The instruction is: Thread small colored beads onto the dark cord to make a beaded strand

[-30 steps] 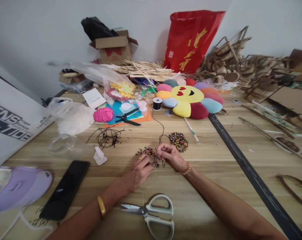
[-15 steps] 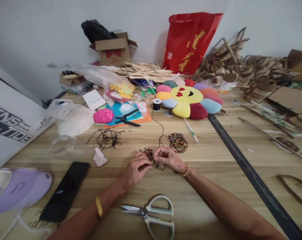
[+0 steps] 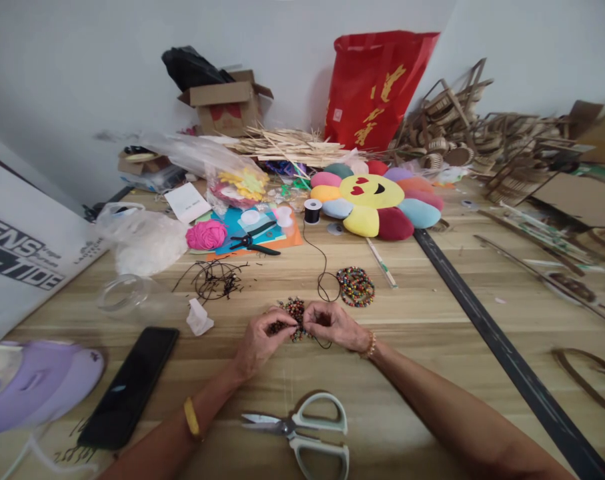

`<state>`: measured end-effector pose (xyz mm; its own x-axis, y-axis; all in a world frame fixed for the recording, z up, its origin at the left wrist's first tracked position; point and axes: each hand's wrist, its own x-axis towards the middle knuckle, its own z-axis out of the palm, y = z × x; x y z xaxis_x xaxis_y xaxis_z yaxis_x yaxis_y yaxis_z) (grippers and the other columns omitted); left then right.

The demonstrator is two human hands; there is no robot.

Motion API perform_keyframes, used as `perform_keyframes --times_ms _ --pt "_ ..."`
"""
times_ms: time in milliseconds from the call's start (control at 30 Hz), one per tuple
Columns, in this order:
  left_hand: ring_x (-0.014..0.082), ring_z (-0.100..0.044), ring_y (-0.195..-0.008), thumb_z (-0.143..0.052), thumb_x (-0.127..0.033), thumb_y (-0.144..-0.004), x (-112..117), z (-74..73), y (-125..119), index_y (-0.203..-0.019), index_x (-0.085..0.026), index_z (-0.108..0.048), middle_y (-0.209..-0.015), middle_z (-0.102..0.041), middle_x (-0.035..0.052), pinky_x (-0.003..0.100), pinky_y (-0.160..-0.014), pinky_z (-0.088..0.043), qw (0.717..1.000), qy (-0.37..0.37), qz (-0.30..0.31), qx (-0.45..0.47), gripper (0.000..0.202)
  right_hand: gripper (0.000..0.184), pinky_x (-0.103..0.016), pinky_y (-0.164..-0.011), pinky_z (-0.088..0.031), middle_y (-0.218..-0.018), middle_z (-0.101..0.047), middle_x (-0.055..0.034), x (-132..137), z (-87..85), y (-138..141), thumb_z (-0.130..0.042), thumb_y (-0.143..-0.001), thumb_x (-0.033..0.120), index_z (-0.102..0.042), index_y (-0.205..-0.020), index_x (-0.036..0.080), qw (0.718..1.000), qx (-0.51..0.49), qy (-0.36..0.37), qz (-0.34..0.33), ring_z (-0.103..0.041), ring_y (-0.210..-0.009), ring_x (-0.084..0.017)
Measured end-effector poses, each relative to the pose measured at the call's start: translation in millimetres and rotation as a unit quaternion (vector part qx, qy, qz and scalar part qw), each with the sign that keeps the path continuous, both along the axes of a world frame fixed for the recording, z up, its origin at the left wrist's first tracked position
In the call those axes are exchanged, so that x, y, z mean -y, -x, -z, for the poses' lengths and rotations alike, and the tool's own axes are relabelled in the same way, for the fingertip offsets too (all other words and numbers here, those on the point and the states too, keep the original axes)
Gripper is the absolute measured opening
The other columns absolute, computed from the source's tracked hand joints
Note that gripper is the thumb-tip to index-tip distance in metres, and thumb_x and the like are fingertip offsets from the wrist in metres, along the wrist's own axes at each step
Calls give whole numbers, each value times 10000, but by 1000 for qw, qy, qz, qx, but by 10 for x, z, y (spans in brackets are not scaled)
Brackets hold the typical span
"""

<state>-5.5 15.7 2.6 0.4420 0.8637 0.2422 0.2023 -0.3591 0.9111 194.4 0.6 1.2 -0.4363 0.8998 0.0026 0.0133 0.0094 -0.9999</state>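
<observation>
A small heap of multicoloured beads [image 3: 295, 307] lies on the wooden table between my two hands. My left hand [image 3: 265, 339] is at the heap's left side, thumb and forefinger pinched on what looks like a single bead, mostly hidden by the fingertips. Facing it, my right hand [image 3: 336, 325] pinches the thin black cord [image 3: 324, 345], whose loop shows below the fingers. The cord runs back to a black spool [image 3: 312, 212]. Just beyond my right hand sits a coil of strung beads [image 3: 356, 287].
Scissors [image 3: 302, 427] lie close in front of me. At left are a black phone [image 3: 129, 387], a purple visor [image 3: 47, 383] and a clear jar [image 3: 129, 297]. Pliers [image 3: 255, 241], cord scraps [image 3: 215, 279] and a flower cushion [image 3: 375, 200] lie farther back.
My left hand has shifted slightly left and its fingers reach more over the beads. My right hand has moved a little left, still pinching. The view has tilted slightly.
</observation>
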Motion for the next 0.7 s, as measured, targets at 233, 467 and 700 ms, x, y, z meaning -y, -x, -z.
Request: perform_keyframes --times_ms 233,467,700 --pt "169 -632 -743 -687 -211 -742 -6 -14 18 -761 -138 -699 -771 -687 63 266 -696 -497 999 42 -2 14 77 301 -190 -477 -285 -599 -451 36 5 12 11 -630 -786 425 -532 -735 144 1000 4 7 2 -361 -513 -69" --pt "172 -631 -772 -676 -209 -751 -8 12 34 -764 -136 -698 -789 -689 71 270 -712 -505 999 46 -5 13 77 273 -190 -485 -291 -610 -461 35 -3 -1 7 -631 -782 392 -533 -734 142 1000 14 1 1 -364 -515 -67" --pt "175 -635 -770 -670 -212 -758 -12 21 43 -762 -136 -691 -781 -689 70 276 -708 -510 999 37 -2 16 80 284 -188 -478 -299 -600 -454 33 -3 0 6 -624 -787 407 -531 -728 146 1000 18 -9 3 -365 -520 -71"
